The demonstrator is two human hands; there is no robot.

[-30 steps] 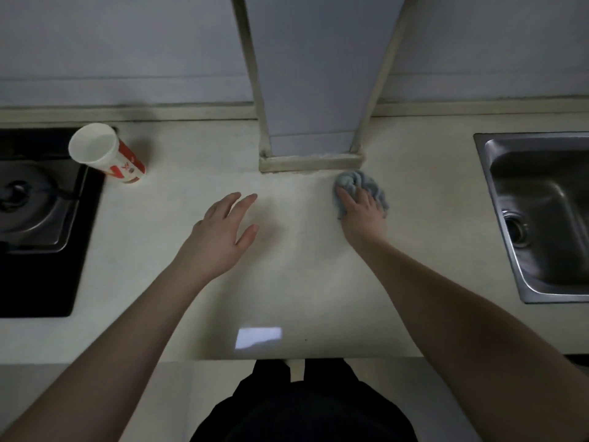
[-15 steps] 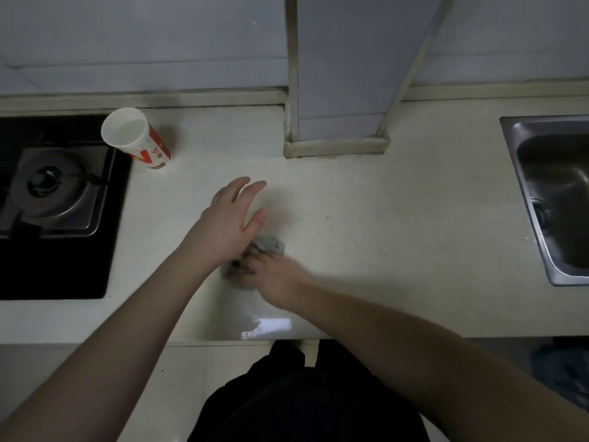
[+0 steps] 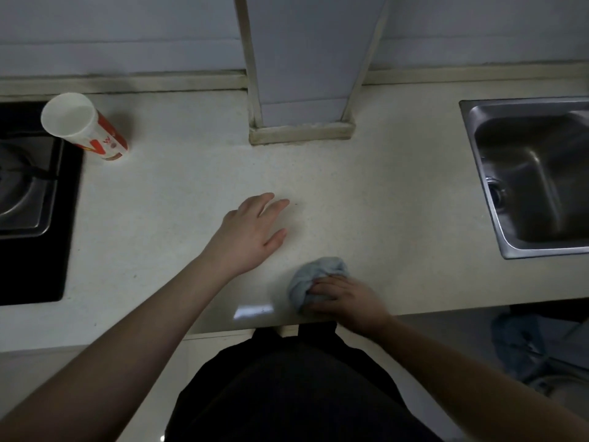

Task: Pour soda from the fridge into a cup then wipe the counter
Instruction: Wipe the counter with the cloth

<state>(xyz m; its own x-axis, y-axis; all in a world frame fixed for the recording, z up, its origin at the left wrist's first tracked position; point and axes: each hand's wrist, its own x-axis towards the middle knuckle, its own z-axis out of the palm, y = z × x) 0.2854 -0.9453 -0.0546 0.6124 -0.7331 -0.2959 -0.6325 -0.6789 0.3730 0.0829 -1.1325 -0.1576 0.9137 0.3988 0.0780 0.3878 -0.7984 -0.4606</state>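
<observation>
Pale worktop (image 3: 398,193): right hand (image 3: 345,301) gripped a blue cloth (image 3: 314,275); beside it, left hand (image 3: 251,231) lay spread flat.

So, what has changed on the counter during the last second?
The right hand swept the blue cloth from beside the pillar base to the counter's front edge, gripping it throughout. The left hand stayed open on the counter; the paper cup did not move.
</observation>
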